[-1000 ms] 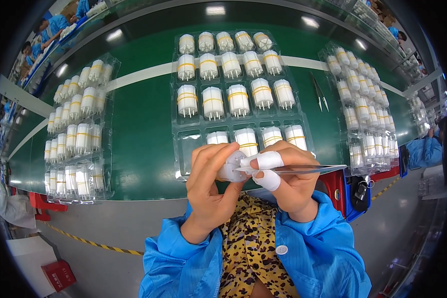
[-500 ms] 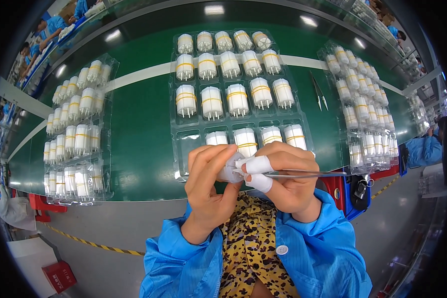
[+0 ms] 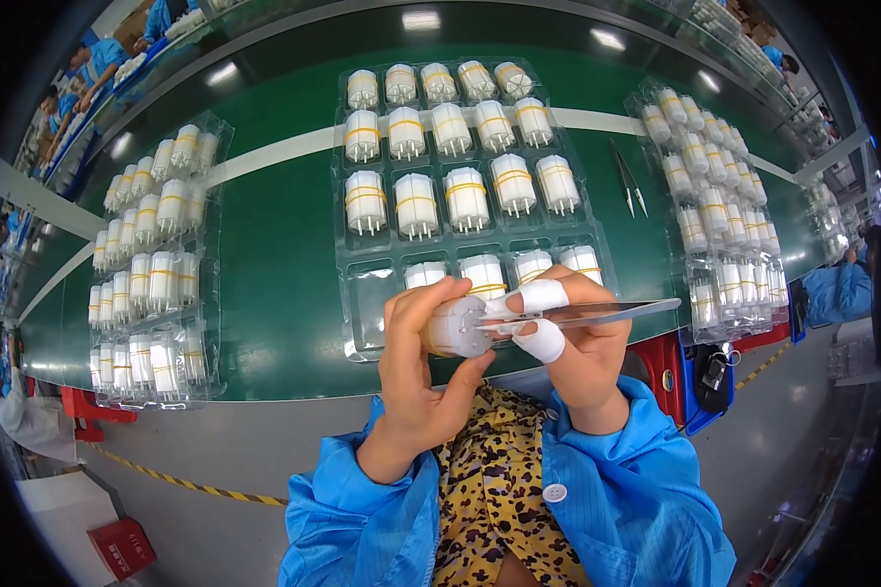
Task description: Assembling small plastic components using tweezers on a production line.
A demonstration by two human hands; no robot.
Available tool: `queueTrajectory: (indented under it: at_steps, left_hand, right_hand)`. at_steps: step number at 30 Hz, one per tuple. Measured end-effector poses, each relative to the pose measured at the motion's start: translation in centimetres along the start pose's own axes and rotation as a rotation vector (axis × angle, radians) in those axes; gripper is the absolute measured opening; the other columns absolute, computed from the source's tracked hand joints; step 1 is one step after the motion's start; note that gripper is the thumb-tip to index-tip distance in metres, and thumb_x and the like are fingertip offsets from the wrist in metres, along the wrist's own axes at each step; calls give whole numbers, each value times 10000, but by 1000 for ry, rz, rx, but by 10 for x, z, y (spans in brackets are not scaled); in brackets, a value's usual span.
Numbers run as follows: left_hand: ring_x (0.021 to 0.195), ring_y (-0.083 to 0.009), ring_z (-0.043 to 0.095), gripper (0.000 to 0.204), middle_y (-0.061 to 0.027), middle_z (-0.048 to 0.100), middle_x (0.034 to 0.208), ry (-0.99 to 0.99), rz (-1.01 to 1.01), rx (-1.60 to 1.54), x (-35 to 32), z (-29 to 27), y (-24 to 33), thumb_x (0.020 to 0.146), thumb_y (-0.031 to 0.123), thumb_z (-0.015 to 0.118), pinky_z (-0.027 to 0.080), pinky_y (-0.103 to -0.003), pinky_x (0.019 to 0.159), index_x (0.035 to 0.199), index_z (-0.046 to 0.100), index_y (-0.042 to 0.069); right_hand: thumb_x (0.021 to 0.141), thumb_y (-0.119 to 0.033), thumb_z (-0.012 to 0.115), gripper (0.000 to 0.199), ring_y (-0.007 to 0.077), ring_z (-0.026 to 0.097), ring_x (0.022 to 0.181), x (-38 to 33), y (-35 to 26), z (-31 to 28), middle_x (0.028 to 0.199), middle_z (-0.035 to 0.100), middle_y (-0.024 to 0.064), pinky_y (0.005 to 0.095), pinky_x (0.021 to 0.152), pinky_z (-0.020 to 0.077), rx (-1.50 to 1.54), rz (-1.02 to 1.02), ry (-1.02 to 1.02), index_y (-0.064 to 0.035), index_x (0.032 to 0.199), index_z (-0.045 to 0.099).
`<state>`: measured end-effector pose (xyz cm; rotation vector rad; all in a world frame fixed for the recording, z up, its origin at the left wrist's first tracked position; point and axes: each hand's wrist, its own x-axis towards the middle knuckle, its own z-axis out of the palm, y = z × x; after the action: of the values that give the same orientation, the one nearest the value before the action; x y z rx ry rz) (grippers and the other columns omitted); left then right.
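My left hand [image 3: 421, 362] grips a small white cylindrical part [image 3: 457, 326] with a yellow band, its end face turned toward my right hand. My right hand [image 3: 573, 338], with white tape on two fingertips, pinches metal tweezers [image 3: 597, 313] whose tips touch the part's end face. Both hands hover over the near edge of a clear plastic tray [image 3: 362, 313] on the green table. That tray holds rows of the same white parts [image 3: 465, 196]; its near-left pocket is bare.
Clear trays of white parts lie at the left [image 3: 152, 274] and right [image 3: 724, 215]. A spare pair of tweezers [image 3: 631, 181] rests on the green table [image 3: 274, 245]. Other people in blue coats work at the far left [image 3: 73, 83] and right [image 3: 837, 289].
The hands have barely shifted; the right hand's taped fingers and the tweezers adjusted slightly against the held part.
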<state>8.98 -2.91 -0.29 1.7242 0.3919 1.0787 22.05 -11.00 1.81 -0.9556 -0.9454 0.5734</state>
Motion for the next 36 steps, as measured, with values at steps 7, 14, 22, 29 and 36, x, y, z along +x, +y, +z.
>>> queueTrajectory:
  at_steps: [7,14,22,29,36]
  left_hand:
    - [1002,-317,516,543,-158,568,1126,30,183,209,3,0,-2,632,-44,716,410,-372,847,1150,559,-8]
    - [989,-315,518,539,-154,577,1112,35,239,263,4,-2,-4,630,-39,726,416,-374,836,1145,568,-3]
    - [987,-317,513,552,-157,570,1108,-11,189,263,6,-6,-1,632,-38,725,419,-377,826,1160,564,-20]
    - [969,-317,513,524,-153,573,1099,-29,259,340,8,-7,-1,627,-40,719,423,-372,810,1132,582,-28]
    - [963,-319,512,557,-155,573,1098,-23,304,420,10,-7,0,587,-72,688,426,-376,809,1132,582,-29]
  right_hand:
    - [788,54,649,203,173,613,856,-1,-1,0,927,640,128,273,728,487,4,4,-33,28,988,633]
    - [772,55,668,184,175,625,812,1,-3,-2,890,648,131,268,695,492,-77,-26,-57,30,954,652]
    - [760,58,678,192,181,629,780,4,-1,-3,874,653,145,259,652,489,-62,-54,-83,32,949,658]
    - [759,52,675,180,173,634,757,6,-5,-2,850,660,140,257,642,491,-147,-64,-102,27,937,666]
    - [758,29,673,164,172,640,685,14,-12,0,793,661,132,255,575,482,-331,-172,-174,17,922,667]
